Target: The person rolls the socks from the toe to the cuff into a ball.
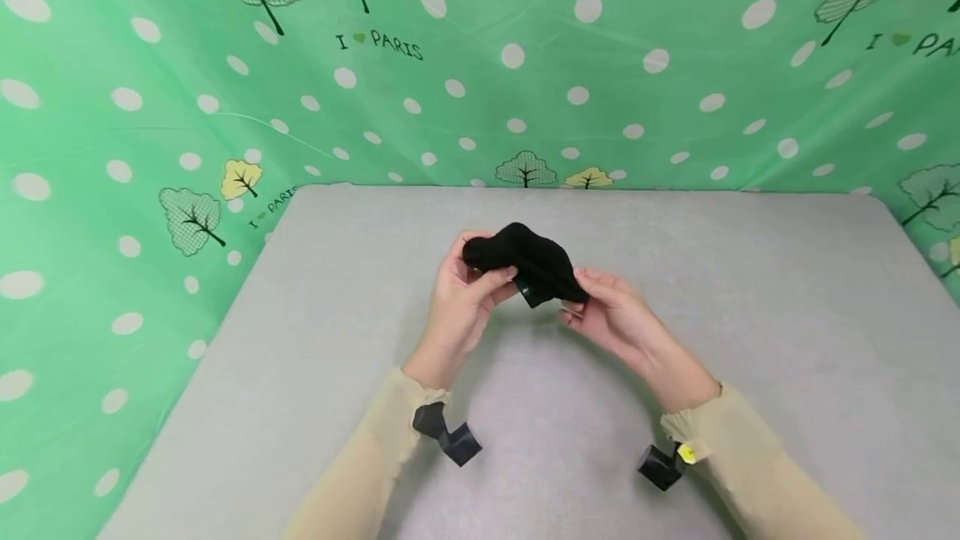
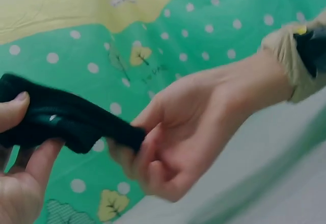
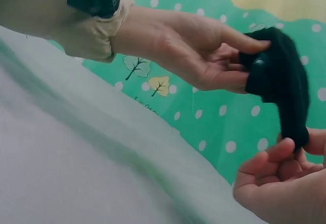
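A soft black piece of cloth (image 1: 528, 252), folded and sock-like, is held up over the grey table between both hands. The left hand (image 1: 467, 298) grips its left end, thumb laid across the front. At the other end, the right hand (image 1: 618, 315) pinches the narrow tip between thumb and fingers. A small dark flap with a pale mark (image 1: 534, 290) hangs from the underside near the left thumb. In the left wrist view the cloth (image 2: 61, 117) stretches from one hand to the other; the right wrist view shows the cloth (image 3: 288, 76) bending downward to the pinched tip.
The grey tabletop (image 1: 300, 340) spreads around the hands. A green dotted curtain (image 1: 480, 65) with printed trees hangs behind and along the left side. Black camera mounts (image 1: 447, 433) sit on the beige sleeves at both wrists.
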Motion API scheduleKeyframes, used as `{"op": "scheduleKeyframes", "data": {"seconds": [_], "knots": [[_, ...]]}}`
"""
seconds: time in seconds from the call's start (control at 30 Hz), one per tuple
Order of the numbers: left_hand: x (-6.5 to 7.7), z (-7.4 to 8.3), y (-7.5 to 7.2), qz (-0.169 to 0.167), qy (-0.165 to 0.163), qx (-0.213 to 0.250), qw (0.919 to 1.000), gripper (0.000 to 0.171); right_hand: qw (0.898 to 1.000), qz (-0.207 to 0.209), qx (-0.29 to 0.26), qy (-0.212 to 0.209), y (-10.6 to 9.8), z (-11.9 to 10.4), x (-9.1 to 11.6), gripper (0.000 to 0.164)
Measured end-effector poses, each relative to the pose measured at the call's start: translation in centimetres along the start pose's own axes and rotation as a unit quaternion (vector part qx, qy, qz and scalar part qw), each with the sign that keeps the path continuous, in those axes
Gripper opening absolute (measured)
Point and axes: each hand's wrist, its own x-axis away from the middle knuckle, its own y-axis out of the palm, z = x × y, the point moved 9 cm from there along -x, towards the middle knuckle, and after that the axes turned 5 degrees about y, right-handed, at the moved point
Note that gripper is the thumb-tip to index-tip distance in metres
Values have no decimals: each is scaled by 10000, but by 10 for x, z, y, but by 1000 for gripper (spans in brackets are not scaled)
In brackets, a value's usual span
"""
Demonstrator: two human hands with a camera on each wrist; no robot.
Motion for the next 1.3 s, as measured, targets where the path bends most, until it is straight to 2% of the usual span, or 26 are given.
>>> {"op": "scheduleKeyframes", "data": {"seconds": [0.17,0.3,0.4,0.5,0.57,0.63,0.67,0.7,0.73,0.77,0.8,0.9,0.93,0.97,1.03,1.07,1.1,1.23,1.3], "knots": [[8,-11,16,-759,-380,-107,9963,49,9960,740,253,-437,-6,-6,1,30],[11,-16,18,-1093,-460,-236,9927,51,9928,914,594,-492,-7,-4,1,32],[7,-12,18,-1206,-111,-753,9898,45,9953,767,552,-221,-6,3,0,29],[3,-6,19,-1267,310,-1651,9776,36,9945,928,493,-39,-12,8,1,26],[1,-3,17,-1123,488,-2158,9687,35,9888,1241,804,-221,-17,6,4,21],[-1,-2,13,-904,591,-2469,9630,37,9743,1667,1323,-735,-20,-4,8,12],[-2,-2,12,-780,630,-2590,9607,38,9609,1860,1727,-1108,-20,-12,12,9],[-3,-1,10,-663,675,-2685,9586,38,9426,1994,2193,-1537,-16,-19,16,9],[-3,-1,9,-552,708,-2764,9568,38,9163,2031,2806,-2012,-9,-27,20,10],[-4,-2,8,-464,726,-2840,9549,38,8816,2028,3454,-2498,1,-34,25,12],[-4,-2,7,-403,755,-2933,9522,38,8406,2021,4084,-2929,11,-39,29,13],[-4,-7,6,-252,704,-3054,9493,38,7019,1938,5619,-3924,40,-44,40,22],[-3,-9,6,-234,645,-3070,9492,39,6625,1943,5957,-4105,47,-44,42,26],[-3,-10,6,-243,599,-3076,9493,39,6354,2011,6173,-4181,50,-44,43,29],[-1,-13,7,-283,490,-3036,9511,42,6029,2190,6396,-4236,51,-44,44,33],[-1,-15,8,-325,428,-3026,9516,43,5933,2267,6464,-4227,50,-44,45,34],[0,-15,9,-395,366,-3026,9516,44,5878,2322,6506,-4210,49,-45,45,35],[0,-15,12,-772,195,-3018,9500,46,5892,2429,6469,-4188,45,-47,46,35],[0,-15,12,-1012,97,-3026,9477,46,5970,2405,6416,-4172,43,-47,47,33]]}}
